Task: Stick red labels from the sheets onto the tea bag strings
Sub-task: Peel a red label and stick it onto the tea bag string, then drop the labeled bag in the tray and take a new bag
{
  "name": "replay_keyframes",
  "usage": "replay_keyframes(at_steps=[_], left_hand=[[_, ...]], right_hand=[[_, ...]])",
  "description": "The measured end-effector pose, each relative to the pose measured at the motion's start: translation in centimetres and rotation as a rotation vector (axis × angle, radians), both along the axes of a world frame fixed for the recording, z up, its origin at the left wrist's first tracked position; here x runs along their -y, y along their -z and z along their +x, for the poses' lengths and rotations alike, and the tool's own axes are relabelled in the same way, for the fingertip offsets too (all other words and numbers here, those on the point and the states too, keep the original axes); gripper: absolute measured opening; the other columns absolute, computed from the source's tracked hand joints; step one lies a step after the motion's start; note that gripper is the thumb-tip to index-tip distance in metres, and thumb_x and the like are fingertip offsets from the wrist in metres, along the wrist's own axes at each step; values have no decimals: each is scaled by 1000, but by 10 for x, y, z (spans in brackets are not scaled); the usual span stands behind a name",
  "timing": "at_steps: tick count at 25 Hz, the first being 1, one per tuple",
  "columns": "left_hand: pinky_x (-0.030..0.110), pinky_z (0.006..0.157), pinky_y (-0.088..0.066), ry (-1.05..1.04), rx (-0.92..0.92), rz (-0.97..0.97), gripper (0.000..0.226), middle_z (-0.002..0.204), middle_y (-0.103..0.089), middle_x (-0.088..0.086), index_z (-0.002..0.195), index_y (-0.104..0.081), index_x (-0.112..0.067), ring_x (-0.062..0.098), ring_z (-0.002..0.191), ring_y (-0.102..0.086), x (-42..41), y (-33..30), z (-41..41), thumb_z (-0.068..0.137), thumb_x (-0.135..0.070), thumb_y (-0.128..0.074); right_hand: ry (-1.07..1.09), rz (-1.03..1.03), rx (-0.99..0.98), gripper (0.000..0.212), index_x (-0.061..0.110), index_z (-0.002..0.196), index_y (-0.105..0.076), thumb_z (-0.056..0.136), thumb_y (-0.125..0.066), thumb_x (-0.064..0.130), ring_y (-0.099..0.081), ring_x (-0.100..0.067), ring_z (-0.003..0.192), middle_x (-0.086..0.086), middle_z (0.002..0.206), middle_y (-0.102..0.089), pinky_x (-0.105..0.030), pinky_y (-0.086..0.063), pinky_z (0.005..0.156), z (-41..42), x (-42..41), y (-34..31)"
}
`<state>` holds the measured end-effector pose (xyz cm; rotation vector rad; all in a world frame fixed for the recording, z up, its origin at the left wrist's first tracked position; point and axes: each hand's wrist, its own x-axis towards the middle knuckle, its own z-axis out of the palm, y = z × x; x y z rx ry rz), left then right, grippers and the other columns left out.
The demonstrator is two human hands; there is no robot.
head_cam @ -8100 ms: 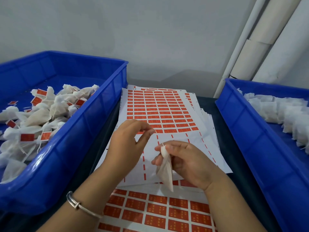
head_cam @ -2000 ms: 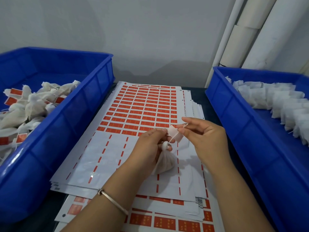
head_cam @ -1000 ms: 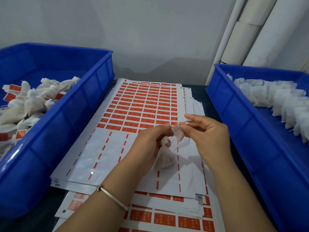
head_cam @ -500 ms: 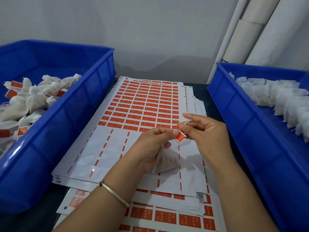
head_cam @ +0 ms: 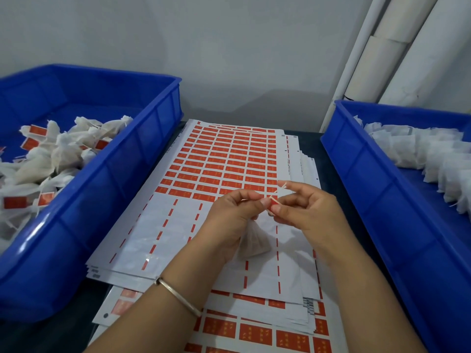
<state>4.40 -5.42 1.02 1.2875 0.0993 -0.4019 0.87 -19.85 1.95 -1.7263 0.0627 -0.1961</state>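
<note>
Nearest, larger red labels on a lower sheet [head_cam: 254, 333]. Above, left hand [head_cam: 229, 220] and right hand [head_cam: 303, 212] both pinched small red label [head_cam: 274, 207] on thin pale string [head_cam: 279, 189]; white mesh tea bag [head_cam: 253, 242] hung beneath, over stacked label sheets [head_cam: 224, 159]. Beyond, blue plastic bins left [head_cam: 114, 169] and right [head_cam: 369, 179].

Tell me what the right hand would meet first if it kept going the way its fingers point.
The right hand points left toward the left hand. Its fingertips already pinch the red label on the string, so it would meet the left hand's fingertips almost at once; depth between them is unclear.
</note>
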Motion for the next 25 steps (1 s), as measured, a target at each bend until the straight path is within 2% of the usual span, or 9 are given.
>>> replay_keyframes(at_steps=[4, 6, 8, 12, 15, 18, 21, 23, 25], left_hand=[[10, 67, -43, 36, 233, 321, 15, 81, -68, -20, 94, -69, -28, 0, 80, -61, -1, -6, 1, 80, -23, -70], [9, 66, -40, 80, 366, 478, 21, 83, -63, -24, 104, -70, -27, -2, 78, -58, -2, -9, 2, 83, -25, -66], [9, 63, -38, 96, 422, 545, 9, 77, -60, -26, 92, -69, -30, -1, 75, -58, -5, -13, 2, 84, -26, -65], [10, 59, -38, 88, 494, 623, 15, 69, -59, -23, 72, -60, -36, 1, 69, -58, -15, -23, -1, 84, -28, -66], [8, 56, -39, 87, 573, 704, 11, 65, -58, -24, 73, -63, -35, 1, 65, -59, -30, -44, 0, 81, -29, -69], [10, 59, -45, 64, 672, 745, 9, 64, -60, -21, 73, -67, -34, 2, 67, -61, -51, -74, 1, 80, -29, -70], [9, 52, -47, -76, 751, 681, 19, 60, -63, -18, 67, -62, -33, -4, 60, -61, -79, -108, 6, 81, -25, -70], [13, 59, -52, -206, 801, 664, 16, 67, -67, -12, 72, -61, -30, -3, 64, -63, -104, -133, 17, 84, -22, -68], [21, 66, -56, -335, 822, 632, 15, 71, -68, -8, 75, -60, -26, 3, 68, -67, -134, -157, 32, 86, -18, -66]], right_hand=[[59, -21, 35, 41, 39, 103, -57, 74, -76, 18, -70, -5, 78, 11, 84, -73, -12, -52, 60, 2, -3, 3], [90, -19, 45, 43, 39, 108, -55, 76, -75, 17, -70, -3, 79, 14, 84, -73, -9, -50, 59, 4, -6, 6], [114, -22, 60, 43, 38, 109, -55, 77, -74, 16, -69, 0, 80, 17, 83, -72, -6, -48, 58, 3, -9, 6], [130, -88, 104, 40, 41, 103, -56, 76, -74, 18, -66, 7, 82, 25, 84, -70, -2, -45, 59, 0, -19, 0], [147, -95, 141, 41, 46, 103, -55, 71, -73, 29, -65, 8, 82, 25, 84, -70, -2, -45, 59, -2, -32, -14], [103, -17, 155, 46, 51, 105, -54, 63, -70, 40, -68, 1, 86, 18, 95, -72, -13, -54, 66, -5, -48, -28], [45, 60, 134, 50, 49, 109, -53, 64, -70, 36, -70, -4, 86, 19, 95, -72, -22, -58, 67, -8, -63, -33], [26, 62, 84, 49, 48, 109, -53, 65, -70, 35, -71, -7, 84, 16, 93, -73, -26, -59, 70, -9, -74, -28], [6, 35, 19, 47, 42, 115, -53, 73, -69, 30, -71, -7, 79, 15, 89, -73, -21, -58, 66, -10, -82, -14]])
